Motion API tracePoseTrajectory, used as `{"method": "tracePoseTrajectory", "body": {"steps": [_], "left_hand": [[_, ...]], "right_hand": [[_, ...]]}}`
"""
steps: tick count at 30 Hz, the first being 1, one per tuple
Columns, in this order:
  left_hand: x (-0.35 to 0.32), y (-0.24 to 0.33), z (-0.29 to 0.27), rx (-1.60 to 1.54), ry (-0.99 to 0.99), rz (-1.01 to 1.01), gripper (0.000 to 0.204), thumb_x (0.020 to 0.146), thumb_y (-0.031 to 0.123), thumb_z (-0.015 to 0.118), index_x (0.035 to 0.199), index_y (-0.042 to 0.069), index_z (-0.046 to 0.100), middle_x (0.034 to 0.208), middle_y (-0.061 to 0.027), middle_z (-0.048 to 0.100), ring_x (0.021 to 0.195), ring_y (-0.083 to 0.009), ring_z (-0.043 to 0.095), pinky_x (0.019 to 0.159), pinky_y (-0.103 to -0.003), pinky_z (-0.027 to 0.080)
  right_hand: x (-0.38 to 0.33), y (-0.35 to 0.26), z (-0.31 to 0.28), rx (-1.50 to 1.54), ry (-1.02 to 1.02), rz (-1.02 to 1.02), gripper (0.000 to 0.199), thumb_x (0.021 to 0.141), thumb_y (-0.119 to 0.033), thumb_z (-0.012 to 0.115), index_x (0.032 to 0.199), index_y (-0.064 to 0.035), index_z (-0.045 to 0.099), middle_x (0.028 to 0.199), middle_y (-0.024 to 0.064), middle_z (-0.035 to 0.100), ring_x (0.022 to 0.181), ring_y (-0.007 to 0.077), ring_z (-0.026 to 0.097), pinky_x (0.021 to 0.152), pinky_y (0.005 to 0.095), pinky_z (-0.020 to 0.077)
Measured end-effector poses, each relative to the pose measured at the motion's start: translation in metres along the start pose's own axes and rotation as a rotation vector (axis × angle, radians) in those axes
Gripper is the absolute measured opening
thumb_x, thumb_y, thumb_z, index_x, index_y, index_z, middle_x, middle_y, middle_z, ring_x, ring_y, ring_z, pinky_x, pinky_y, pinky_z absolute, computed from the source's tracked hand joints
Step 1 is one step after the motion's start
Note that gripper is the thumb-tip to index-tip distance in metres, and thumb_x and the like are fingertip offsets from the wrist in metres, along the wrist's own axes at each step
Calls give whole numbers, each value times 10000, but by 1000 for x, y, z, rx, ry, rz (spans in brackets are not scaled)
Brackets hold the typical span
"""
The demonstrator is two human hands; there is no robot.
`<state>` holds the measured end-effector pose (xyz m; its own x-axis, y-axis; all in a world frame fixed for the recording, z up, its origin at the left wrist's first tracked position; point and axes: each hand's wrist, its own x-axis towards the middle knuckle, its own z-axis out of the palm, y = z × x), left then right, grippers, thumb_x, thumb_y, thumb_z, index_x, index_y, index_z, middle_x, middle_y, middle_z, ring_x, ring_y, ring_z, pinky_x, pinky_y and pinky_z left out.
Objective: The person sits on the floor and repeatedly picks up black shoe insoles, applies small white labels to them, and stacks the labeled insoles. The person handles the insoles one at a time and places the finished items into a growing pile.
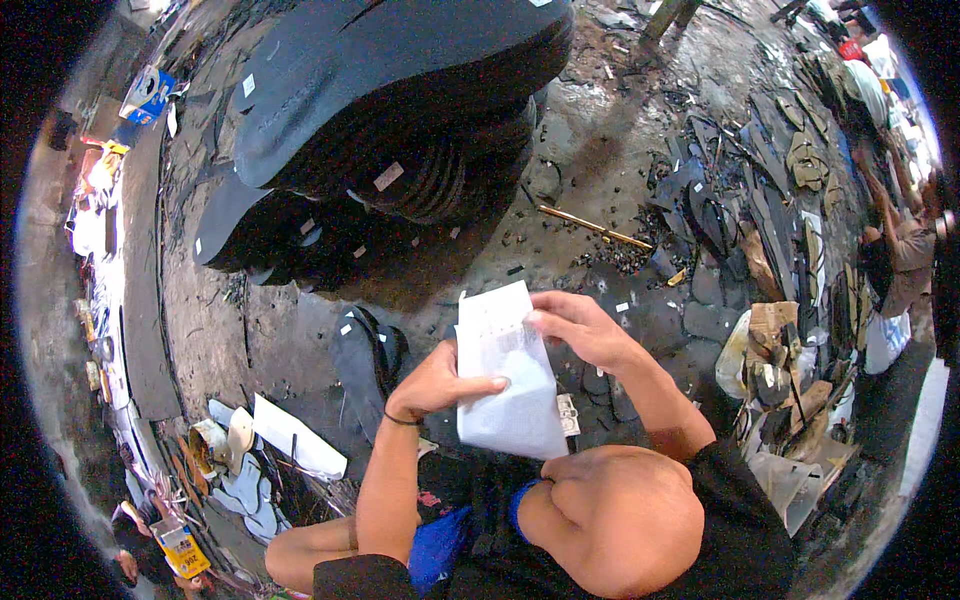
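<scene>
Above my lap I hold a white sheaf of paper (510, 365), with small print on its upper part. My left hand (440, 383) grips its left edge, thumb lying across the front and the other fingers behind. At the upper right edge, my right hand (580, 328) pinches the paper between thumb and fingers. Just left of my left hand, dark sole-shaped pieces (365, 350) lie on the ground. Beyond the paper stands a tall stack of black sole-shaped sheets (400, 90), with small pale labels on some of them.
A thin wooden stick (595, 227) lies on the littered floor. Cut dark scraps (710, 215) are heaped on the right, near a torn cardboard piece (772, 325). White offcuts (300, 437) lie at lower left. Another person (908, 250) is at the far right.
</scene>
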<state>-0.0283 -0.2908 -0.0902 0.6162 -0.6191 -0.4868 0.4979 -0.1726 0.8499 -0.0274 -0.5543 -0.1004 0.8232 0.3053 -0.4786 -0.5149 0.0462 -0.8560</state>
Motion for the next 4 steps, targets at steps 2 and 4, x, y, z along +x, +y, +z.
{"method": "tracePoseTrajectory", "body": {"steps": [2, 4], "left_hand": [[3, -11, 1, -734, 143, -51, 804, 829, 505, 770, 1410, 4, 531, 1291, -165, 654, 1145, -266, 653, 1021, -410, 507], [6, -29, -1, -1102, 216, -32, 910, 827, 621, 741, 1456, 12, 492, 1341, -201, 631, 1194, -305, 645, 1050, -433, 498]], "right_hand": [[13, 2, 1, 148, -75, 135, 445, 1002, -285, 665, 1370, -51, 576, 1204, 138, 659, 1056, 186, 641, 937, 313, 513], [23, 6, 6, 345, -33, 175, 472, 1002, -299, 663, 1394, -56, 564, 1260, 154, 649, 1117, 188, 634, 972, 306, 501]]}}
